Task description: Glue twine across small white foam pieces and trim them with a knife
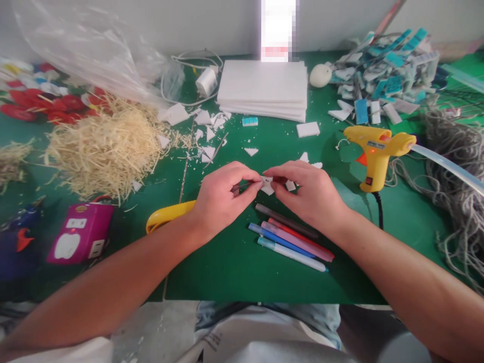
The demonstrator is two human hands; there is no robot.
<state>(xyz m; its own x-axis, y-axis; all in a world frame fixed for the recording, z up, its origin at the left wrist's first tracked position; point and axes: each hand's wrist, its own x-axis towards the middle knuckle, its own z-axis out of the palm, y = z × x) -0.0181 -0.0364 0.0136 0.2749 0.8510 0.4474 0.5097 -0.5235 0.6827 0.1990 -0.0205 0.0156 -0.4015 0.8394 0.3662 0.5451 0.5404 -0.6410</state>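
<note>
My left hand [221, 197] and my right hand [306, 194] meet over the middle of the green mat [242, 267]. Both pinch a small white foam piece [267, 186] between fingertips. A thin grey stick pokes out of the left fingers toward that piece. Under the left wrist lies a yellow cutter handle [168, 214]. Several coloured pens [291, 237] lie just in front of my right hand.
A yellow glue gun [374, 151] stands at the right with its cord. A stack of white foam sheets [264, 88] sits at the back. Straw pile [106, 146], purple power strip [81, 234], red petals, foam scraps, grey twine [454, 176] and tagged pieces surround the mat.
</note>
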